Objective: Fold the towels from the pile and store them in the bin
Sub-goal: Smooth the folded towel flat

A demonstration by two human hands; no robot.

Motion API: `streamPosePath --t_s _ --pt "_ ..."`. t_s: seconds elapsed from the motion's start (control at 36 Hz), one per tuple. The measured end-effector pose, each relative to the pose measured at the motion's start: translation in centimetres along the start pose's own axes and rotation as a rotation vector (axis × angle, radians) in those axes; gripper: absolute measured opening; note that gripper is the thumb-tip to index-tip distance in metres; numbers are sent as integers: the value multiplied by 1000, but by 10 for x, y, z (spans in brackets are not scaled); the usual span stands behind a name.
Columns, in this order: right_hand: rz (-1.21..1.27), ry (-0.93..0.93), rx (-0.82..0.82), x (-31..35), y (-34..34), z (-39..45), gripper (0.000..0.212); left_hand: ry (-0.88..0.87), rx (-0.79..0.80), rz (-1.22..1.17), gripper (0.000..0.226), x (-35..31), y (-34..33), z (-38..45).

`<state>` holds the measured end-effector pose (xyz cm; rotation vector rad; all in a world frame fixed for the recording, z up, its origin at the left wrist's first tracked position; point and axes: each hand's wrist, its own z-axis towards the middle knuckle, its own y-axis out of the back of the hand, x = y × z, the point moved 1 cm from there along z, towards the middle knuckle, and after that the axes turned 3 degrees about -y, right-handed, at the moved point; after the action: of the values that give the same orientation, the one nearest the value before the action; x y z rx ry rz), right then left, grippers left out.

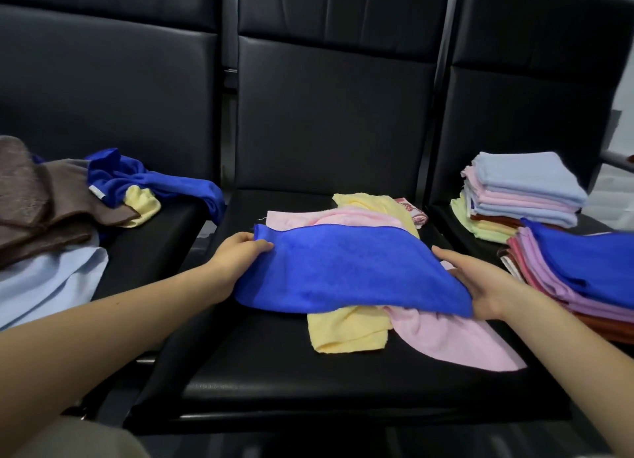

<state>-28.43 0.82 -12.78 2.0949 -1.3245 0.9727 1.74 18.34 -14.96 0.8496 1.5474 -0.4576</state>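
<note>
Folding blue towel [346, 269] over loose pink/yellow towels [346, 330] on middle seat [308, 385]. Left hand [236, 255] pinches its far corner, right hand [477, 282] grips opposite edge w/ curled fingers, prob. to keep fold square. Folded stacks [525, 190] right of seat; no bin visible.

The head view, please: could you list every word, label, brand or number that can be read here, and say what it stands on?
No text can be read.
White tag sewn on the crumpled blue towel on the left seat: too small to read.
Red print on the patterned cloth behind the yellow towel on the middle seat: blurred, unreadable.
The flat blue towel held by both hands bears no print.
</note>
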Motion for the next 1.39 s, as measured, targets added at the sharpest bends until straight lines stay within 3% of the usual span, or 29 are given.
streamPosePath --t_s 0.14,0.28,0.56,0.75,0.83,0.92,0.97,1.06,1.11,1.17,1.28,1.39 --pt "20 37 -9 -4 -5 3 37 -10 22 66 7 2 7 4" --pt "83 48 54 -4 -8 -2 36 -178 34 469 26 4 4 5" --pt "408 152 92 6 -18 -12 25 -173 44 331 51 5 9 9" --pt "343 385 -55 26 -20 -19 17 -186 -37 346 60 11 14 15" --pt "334 446 -25 35 -33 -28 18 -304 -141 402 52 7 17 14" --pt "301 492 34 41 -60 -36 20 -415 -135 321 27 -1 10 7" --pt "262 510 114 41 -82 -38 20 -352 -54 153 17 -6 -1 0" --pt "80 482 347 34 -114 -39 19 -94 149 -100 21 -11 -22 -13" --pt "-88 455 417 28 -128 -41 25 41 241 -159 31 -12 -32 -19" --pt "-208 541 316 26 -133 -38 25 90 278 -179 37 -12 -37 -18" --pt "-475 816 -118 26 -119 -21 17 109 275 -206 29 -13 -42 -12" --pt "-524 743 -183 23 -106 -9 17 84 152 -196 11 -16 -52 -4"
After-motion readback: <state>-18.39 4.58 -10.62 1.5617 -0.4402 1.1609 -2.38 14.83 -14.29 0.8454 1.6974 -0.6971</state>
